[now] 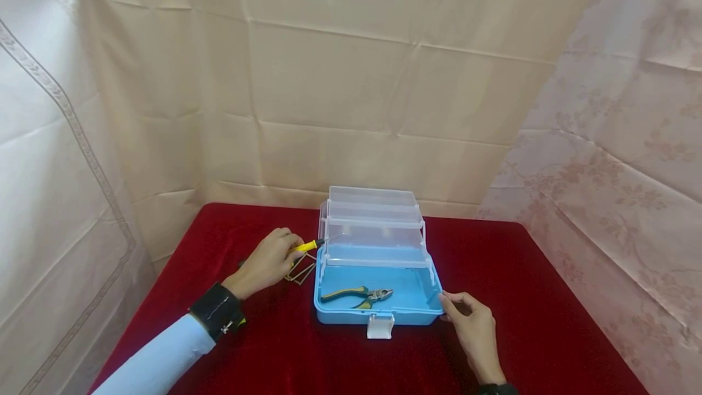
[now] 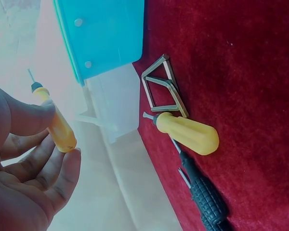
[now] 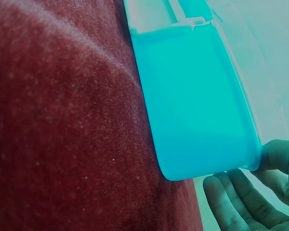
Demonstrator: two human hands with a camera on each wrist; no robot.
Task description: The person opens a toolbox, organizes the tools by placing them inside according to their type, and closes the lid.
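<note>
My left hand (image 1: pixel 270 263) pinches a screwdriver with a yellow handle (image 2: pixel 60 127) between thumb and fingers. Its thin shaft points toward the open blue toolbox (image 1: pixel 351 317), at the box's left rim. Inside the box lie pliers (image 1: pixel 373 296) with green and yellow handles. At the box's front right corner, my right hand (image 1: pixel 473 328) grips the rim with thumb and fingers. Beneath the left hand, a second yellow-handled screwdriver (image 2: pixel 190 134) rests on the cloth beside several hex keys (image 2: pixel 176 94) and a black-handled screwdriver (image 2: pixel 207 197).
Clear tiered trays (image 1: pixel 375 218) stand raised at the back of the toolbox. A white latch (image 1: pixel 380 327) hangs at its front. Red cloth (image 1: pixel 493 261) covers the table, and beige curtains (image 1: pixel 340 90) hang behind it.
</note>
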